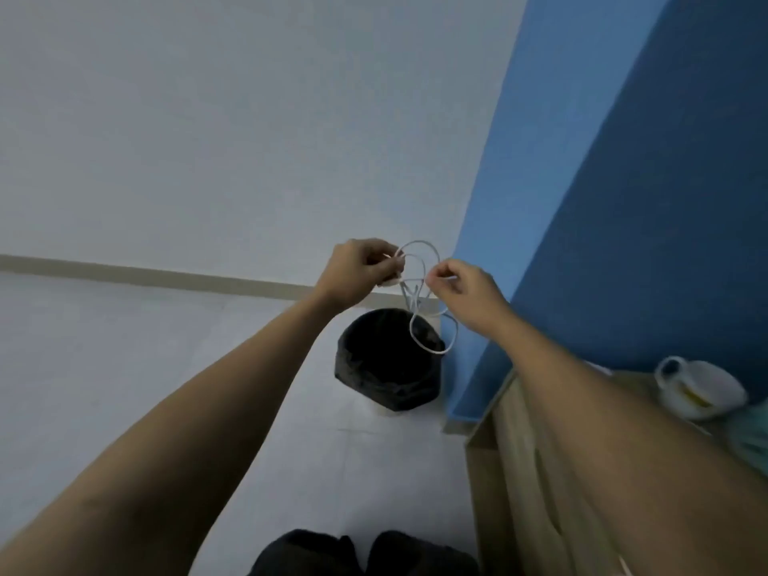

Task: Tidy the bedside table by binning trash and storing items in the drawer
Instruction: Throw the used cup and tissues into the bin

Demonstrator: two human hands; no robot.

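Note:
A thin white cable hangs in loops between my two raised hands, above the floor. My left hand pinches one part of it, with a small white piece against the palm. My right hand pinches the other end between thumb and fingers. The lowest loop dangles over the black-lined bin standing on the floor by the blue wall. The wooden bedside table is at the lower right, mostly hidden by my right forearm.
A white mug lies on its side on the table top, next to something pale green at the frame's edge. A blue wall rises behind the table. Pale floor tiles surround the bin.

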